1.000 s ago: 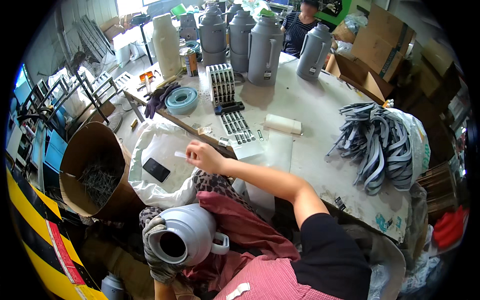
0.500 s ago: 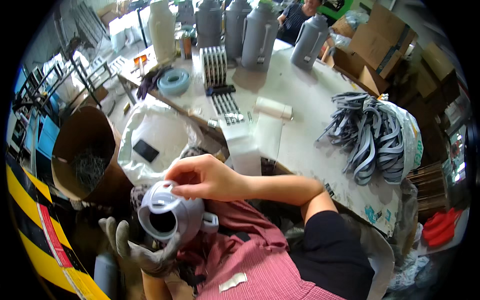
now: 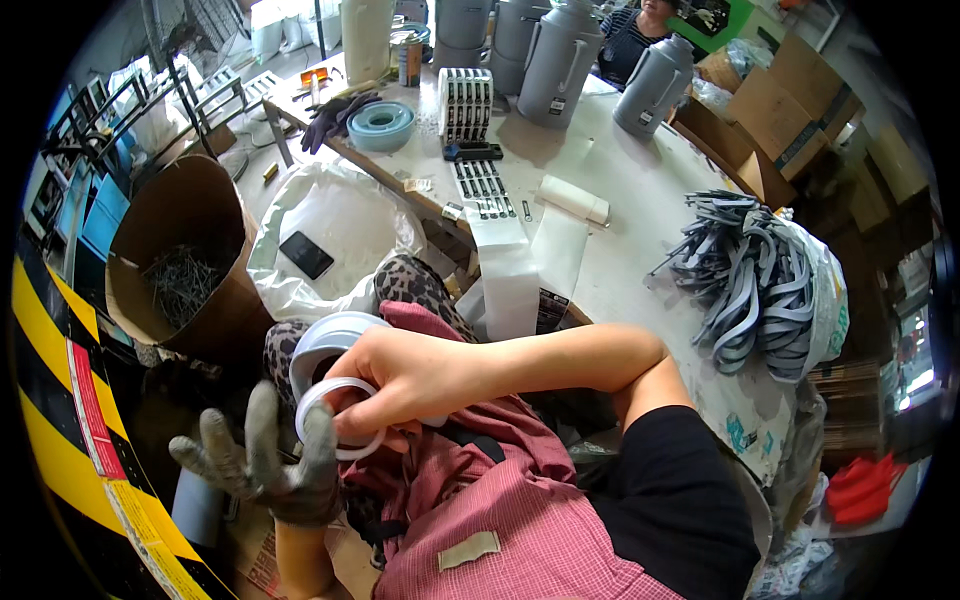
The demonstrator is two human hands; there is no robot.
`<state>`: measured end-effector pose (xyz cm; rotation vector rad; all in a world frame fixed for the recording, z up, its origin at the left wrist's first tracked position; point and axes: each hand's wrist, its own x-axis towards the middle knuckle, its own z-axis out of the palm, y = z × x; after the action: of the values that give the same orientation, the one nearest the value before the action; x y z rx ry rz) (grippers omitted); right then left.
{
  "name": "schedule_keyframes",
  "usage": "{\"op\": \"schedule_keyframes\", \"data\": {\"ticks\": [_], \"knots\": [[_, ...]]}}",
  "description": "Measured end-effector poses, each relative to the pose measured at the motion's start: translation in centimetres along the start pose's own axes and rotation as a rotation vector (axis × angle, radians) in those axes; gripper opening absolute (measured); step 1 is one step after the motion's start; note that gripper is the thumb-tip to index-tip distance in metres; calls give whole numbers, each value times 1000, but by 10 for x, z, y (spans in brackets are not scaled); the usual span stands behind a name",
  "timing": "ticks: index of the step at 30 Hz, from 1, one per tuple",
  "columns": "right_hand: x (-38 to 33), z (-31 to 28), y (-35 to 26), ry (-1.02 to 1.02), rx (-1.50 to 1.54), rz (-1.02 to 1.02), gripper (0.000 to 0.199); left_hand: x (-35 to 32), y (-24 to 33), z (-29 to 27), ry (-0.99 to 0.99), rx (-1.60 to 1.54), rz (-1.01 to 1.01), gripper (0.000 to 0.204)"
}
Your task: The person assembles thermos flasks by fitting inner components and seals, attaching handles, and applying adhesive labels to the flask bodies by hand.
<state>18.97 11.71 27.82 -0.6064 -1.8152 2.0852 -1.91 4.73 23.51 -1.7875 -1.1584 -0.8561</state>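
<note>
My bare right hand (image 3: 395,385) reaches across my lap, its fingers bent into a white plastic ring (image 3: 350,454) and gripping it. Just beyond lies a pale grey plastic jug shell (image 3: 325,340), resting against my leopard-print trouser leg and partly covered by my right hand. My left hand (image 3: 275,475), in a grey work glove, is open with its fingers spread. One gloved finger comes up against the near-left side of the ring. A red checked apron (image 3: 500,510) covers my lap.
A cardboard drum (image 3: 175,250) with thin metal pieces and a white-lined container (image 3: 345,225) holding a phone (image 3: 306,255) stand ahead-left. On the table are grey jugs (image 3: 560,70), a label roll (image 3: 466,105) and grey straps (image 3: 755,270). A person (image 3: 635,45) is behind.
My right hand has moved down with the white ring, away from the jug's mouth. My left hand has come off the jug's side, fingers spread. The whole view has shifted slightly.
</note>
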Motion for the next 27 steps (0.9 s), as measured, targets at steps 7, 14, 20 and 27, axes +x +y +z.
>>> {"op": "schedule_keyframes", "data": {"ticks": [7, 14, 20, 27], "knots": [[-1, 1, -3, 301, -222, -178, 23, -21, -4, -3, 89, -88, 127, 12], [0, 5, 13, 361, -676, -398, 24, -22, 0, -20, 108, -90, 157, 14], [19, -12, 28, 501, -678, -330, 44, -20, 11, 15, -218, -497, -251, 25], [22, -25, 31, 392, -740, -359, 31, -20, 4, 24, -381, -494, -253, 28]]}}
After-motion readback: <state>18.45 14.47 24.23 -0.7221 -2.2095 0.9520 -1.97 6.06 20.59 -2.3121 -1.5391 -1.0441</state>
